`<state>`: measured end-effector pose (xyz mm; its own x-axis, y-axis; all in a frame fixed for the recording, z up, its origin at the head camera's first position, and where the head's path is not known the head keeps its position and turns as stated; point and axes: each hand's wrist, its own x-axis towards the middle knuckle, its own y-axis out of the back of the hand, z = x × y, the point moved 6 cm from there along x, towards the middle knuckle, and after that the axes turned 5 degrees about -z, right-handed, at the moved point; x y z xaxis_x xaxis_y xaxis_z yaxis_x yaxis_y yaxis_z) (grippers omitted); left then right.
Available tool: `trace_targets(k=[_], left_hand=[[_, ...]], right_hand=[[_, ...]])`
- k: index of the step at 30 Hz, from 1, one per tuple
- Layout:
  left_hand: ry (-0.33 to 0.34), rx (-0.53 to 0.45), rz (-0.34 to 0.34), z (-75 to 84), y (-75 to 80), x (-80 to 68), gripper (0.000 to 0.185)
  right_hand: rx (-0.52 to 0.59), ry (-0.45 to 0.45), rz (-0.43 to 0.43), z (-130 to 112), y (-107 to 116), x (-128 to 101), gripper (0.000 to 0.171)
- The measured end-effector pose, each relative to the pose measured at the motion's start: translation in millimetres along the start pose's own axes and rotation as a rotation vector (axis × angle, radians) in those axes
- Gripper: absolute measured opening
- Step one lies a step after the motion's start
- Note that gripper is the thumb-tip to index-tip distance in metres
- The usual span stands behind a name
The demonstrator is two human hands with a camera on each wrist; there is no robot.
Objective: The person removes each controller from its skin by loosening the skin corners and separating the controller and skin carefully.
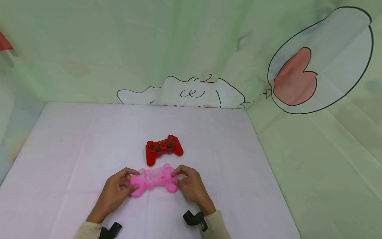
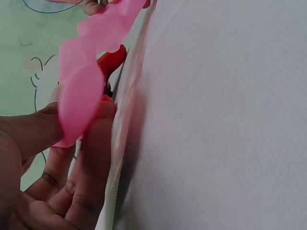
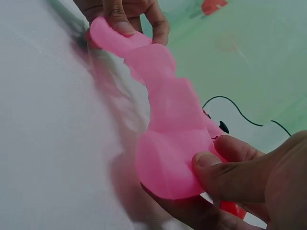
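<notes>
1. soft pink silicone controller skin (image 1: pixel 153 181) spans left hand (image 1: pixel 117 190) to right hand (image 1: pixel 192 186), low over the white-clothed bench (image 1: pixel 74 159).
2. each grip pinches one horn lobe, thumb on top.
3. likely light, floppy, stretchy; best held at the lobes.
4. red plastic gamepad (image 1: pixel 163 148) lies just beyond both grips.

Tabletop (image 1: pixel 74 139) draped in white cloth. Pale green curtain (image 1: pixel 179 43) behind and to the right, printed with cartoon outline and heart balloon (image 1: pixel 319 63).

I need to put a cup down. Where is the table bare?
Bare: the table left of the red controller, the strip to its right, and behind it to the curtain. Crowded: front centre, where both hands grip the pink cover.
</notes>
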<state>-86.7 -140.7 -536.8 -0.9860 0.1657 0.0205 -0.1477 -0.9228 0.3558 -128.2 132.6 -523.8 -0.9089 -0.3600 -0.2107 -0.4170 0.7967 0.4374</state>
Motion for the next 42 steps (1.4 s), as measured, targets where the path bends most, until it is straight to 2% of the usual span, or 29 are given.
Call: trace_targets(k=[6,16,21,30,42], left_hand=[[-0.082,-0.057,0.082,3.3,12.1,0.1,0.041],[-0.079,-0.111,0.195,9.3,45.3,3.0,0.041],[-0.094,-0.066,0.230,12.7,65.9,6.9,0.045],[-0.089,0.063,0.265,11.7,101.9,18.1,0.047],[-0.047,0.174,0.303,4.3,133.8,26.0,0.047]], right_hand=[[0.001,0.039,-0.001,-9.9,0.5,8.2,0.019],[0.025,0.101,-0.014,-43.8,-3.8,35.3,0.019],[0.061,0.123,-0.041,-62.0,-9.3,51.4,0.019],[0.035,0.182,-0.050,-88.3,-21.4,75.6,0.017],[0.068,0.194,-0.068,-108.0,-39.6,100.9,0.019]])
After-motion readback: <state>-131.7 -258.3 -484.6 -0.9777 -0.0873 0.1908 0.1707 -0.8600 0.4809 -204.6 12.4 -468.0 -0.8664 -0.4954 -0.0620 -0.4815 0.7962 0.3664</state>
